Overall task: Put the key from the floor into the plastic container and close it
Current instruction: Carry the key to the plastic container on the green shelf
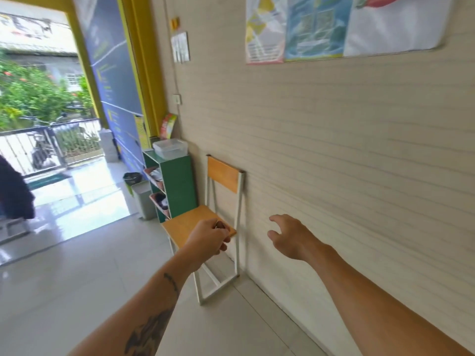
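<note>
My left hand (209,238) is held out in front of me with the fingers curled around a small dark object, apparently the key (219,224), of which only a sliver shows at the fingertips. To its right, my right hand (289,236) hovers near the wall with fingers spread and nothing in it. A clear plastic container (170,148) with its lid on sits on top of a green shelf unit (180,185) further ahead along the wall, well beyond both hands.
A chair (223,176) with a wooden seat and white metal frame stands against the beige wall, between me and the shelf. A grey bin (144,199) sits left of the shelf. Tiled floor (77,265) stretches left toward an open doorway and railing.
</note>
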A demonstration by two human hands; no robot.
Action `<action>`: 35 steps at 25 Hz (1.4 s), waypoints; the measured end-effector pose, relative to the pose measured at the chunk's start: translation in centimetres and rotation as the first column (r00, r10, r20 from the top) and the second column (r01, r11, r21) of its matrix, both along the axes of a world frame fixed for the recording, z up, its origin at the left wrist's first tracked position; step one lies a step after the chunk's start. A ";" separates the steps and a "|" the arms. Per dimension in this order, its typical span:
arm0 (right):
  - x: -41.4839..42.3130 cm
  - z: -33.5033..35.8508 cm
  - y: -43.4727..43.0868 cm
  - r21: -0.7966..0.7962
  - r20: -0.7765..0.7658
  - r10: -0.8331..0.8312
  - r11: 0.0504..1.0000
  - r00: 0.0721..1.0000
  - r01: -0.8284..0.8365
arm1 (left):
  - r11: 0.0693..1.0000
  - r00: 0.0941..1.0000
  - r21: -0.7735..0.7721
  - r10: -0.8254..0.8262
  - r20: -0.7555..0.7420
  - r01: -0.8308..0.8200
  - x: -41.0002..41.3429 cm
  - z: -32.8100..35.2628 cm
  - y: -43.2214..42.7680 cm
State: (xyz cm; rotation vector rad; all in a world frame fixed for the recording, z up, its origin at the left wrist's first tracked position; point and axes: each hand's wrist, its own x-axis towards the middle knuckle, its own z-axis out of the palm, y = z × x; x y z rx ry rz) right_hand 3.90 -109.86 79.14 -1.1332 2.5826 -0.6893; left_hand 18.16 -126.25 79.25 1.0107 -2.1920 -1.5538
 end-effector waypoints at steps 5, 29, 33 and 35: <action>-6.5 1.5 -14.6 0.002 0.008 0.151 0.989 0.988 -0.151 | 0.981 0.981 0.025 0.192 -0.023 -0.192 -4.1 1.5 -11.7; -19.2 0.4 -84.7 -0.053 -0.001 0.208 0.977 0.978 -0.208 | 0.966 0.965 -0.047 0.251 -0.078 -0.255 -14.3 4.0 -78.9; -24.6 1.0 -95.1 0.006 -0.025 0.225 0.974 0.974 -0.225 | 0.965 0.962 -0.012 0.260 -0.086 -0.262 -18.8 3.7 -88.9; -27.0 1.2 -99.7 0.035 -0.044 0.218 0.976 0.975 -0.217 | 0.965 0.961 0.004 0.262 -0.091 -0.263 -21.0 3.5 -93.4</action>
